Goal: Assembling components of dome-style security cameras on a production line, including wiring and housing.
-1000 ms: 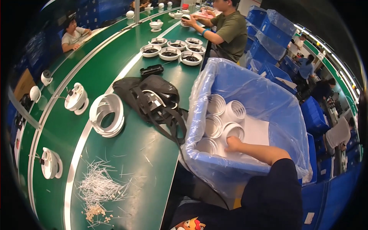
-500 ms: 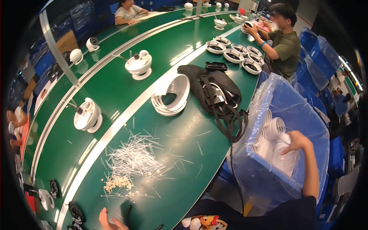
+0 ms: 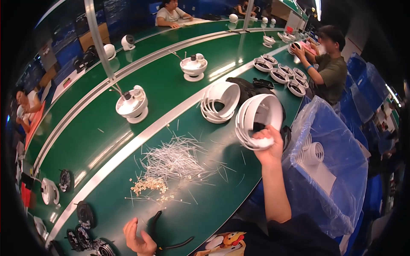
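Note:
My right hand [image 3: 270,147] is closed on the lower rim of a stack of white plastic ring housings [image 3: 273,110], raised over the bench's right side. Beside it on the bench rests another stack of white ring housings [image 3: 228,94]. Low in the picture, my left hand [image 3: 139,240] holds nothing, its fingers loosely bent and apart. Close by it lies a hand tool with black handles [image 3: 154,222]; its head is hidden. A heap of thin white cable ties [image 3: 173,158] and a scatter of small cream-coloured pieces [image 3: 148,185] lie farther up the bench.
A plastic-lined blue bin [image 3: 341,170] at right holds more white rings. Behind the stacks are a black bag [image 3: 247,87], mostly covered, and several white bowls [image 3: 279,77]. White fan-like units [image 3: 132,106] stand on the green conveyor [image 3: 162,94]. Black round parts [image 3: 85,214] sit lower left. Co-workers sit around.
My right hand has come out of the blue bin with a stack of white ring housings and moved left over the bench. The view has shifted; my left hand shows more fully.

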